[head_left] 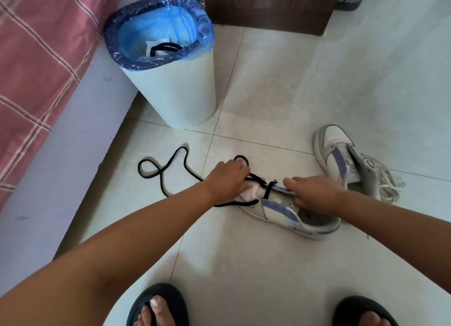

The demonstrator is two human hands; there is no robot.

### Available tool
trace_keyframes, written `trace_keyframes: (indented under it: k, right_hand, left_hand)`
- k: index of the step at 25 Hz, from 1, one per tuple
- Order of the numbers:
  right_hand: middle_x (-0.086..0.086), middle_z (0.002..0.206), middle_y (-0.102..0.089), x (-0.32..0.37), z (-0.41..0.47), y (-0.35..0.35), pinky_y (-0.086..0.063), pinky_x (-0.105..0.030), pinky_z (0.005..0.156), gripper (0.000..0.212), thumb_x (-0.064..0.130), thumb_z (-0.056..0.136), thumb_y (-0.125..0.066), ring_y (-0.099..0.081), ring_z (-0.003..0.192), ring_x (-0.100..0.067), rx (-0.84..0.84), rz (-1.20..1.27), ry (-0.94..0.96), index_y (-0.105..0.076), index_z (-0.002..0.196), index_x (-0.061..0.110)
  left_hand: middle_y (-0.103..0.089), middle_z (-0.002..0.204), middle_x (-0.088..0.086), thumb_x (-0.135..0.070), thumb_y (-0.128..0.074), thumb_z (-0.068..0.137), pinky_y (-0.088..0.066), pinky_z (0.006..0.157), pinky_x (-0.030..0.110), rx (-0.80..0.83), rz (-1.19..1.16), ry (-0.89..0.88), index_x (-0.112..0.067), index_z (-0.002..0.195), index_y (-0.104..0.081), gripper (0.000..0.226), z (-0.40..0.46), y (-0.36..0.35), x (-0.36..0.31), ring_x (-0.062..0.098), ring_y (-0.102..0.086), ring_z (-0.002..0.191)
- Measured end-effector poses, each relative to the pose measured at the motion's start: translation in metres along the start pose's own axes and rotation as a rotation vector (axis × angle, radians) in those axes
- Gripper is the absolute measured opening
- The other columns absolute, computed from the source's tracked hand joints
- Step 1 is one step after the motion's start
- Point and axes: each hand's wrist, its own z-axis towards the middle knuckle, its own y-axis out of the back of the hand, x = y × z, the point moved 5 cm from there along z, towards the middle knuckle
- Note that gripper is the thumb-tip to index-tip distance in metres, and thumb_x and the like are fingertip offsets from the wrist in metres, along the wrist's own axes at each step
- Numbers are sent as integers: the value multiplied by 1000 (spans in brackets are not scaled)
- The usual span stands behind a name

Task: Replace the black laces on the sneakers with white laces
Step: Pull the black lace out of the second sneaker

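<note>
The near sneaker lies on the floor, its long side running from toe at 10 o'clock to heel at 4 o'clock. The left hand is at the toe end, fingers curled round the black lace, which trails away toward 9 o'clock. The right hand grips the shoe's opening to hold it down. The left hand is nearer the last crossings, so it likely pulls next.

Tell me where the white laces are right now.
In the head view the white laces lie bunched on the floor at far right, against the second sneaker, beyond the right hand.
</note>
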Motion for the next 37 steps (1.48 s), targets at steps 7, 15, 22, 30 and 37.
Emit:
trace_keyframes:
  k: [7,15,22,30,37]
  right_hand:
    - [-8,111,-54,-1,-2,-1,-34,-33,63,13,26,96,-40,-59,89,-32,4,34,-1,-34,103,17]
    - [-6,114,-50,-7,1,2,-29,-31,62,22,24,97,-37,-58,93,-28,-49,-20,21,-38,117,12]
    - [-4,100,-49,-30,-8,-4,-33,-33,60,16,23,97,-38,-51,75,-24,6,10,-9,-23,94,20]
    - [-6,111,-53,-26,0,-4,-32,-33,61,19,23,96,-38,-60,89,-29,-4,-78,-11,-36,112,14]
    - [-8,107,-54,-18,5,-3,-37,-36,60,13,24,96,-39,-59,84,-32,-4,-37,28,-35,104,15]
  left_hand:
    - [-53,61,2,5,-59,46,-36,56,24,-262,161,-114,-10,71,-60,29,-6,12,-18,20,-51,53]
    - [-54,53,4,9,-50,51,-40,52,27,-321,357,-214,-6,79,-50,31,-22,21,35,24,-53,51]
    - [-62,110,0,-8,-49,87,-36,81,31,193,327,572,-13,123,-37,38,-75,13,171,22,-56,100]
    - [-54,121,8,-13,-40,96,-40,88,38,54,-10,432,-12,123,-42,27,-27,-2,97,28,-55,110]
    - [-47,122,6,-3,-43,93,-33,74,32,-50,108,-210,-17,127,-50,38,30,31,-25,26,-47,112]
